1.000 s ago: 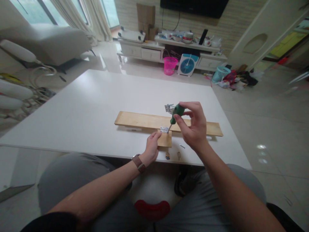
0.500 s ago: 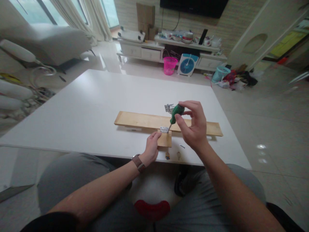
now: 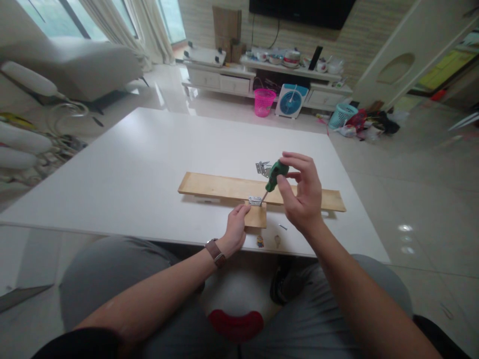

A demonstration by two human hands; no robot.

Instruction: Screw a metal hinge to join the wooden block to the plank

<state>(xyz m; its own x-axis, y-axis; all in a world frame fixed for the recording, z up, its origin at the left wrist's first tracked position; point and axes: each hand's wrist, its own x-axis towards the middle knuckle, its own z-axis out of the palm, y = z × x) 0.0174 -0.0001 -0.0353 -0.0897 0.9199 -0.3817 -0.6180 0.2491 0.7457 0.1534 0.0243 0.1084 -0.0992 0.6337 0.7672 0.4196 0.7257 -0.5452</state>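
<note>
My left hand (image 3: 236,227) pinches the left edge of a small wooden block (image 3: 256,217), thumb on top. A metal hinge (image 3: 255,200) lies where this block meets a long wooden board (image 3: 217,186). In my right hand (image 3: 304,192) is a green-handled screwdriver (image 3: 277,174), held by the fingertips and tilted, its tip down at the hinge's right end. Any screw under the tip is too small to make out. Behind the board lie more metal hinges (image 3: 262,168), partly hidden by the screwdriver handle.
On the white table (image 3: 149,149), near its front edge, are a small screw (image 3: 283,227), a minion figure (image 3: 260,241) and a small pale item (image 3: 277,241). Beyond stand a pink basket (image 3: 264,103), a blue fan (image 3: 292,101) and a TV cabinet (image 3: 235,84).
The screwdriver handle and the fingers of my right hand have shifted slightly to the right, with the tip still at the hinge. My left hand and the wood stay in place.
</note>
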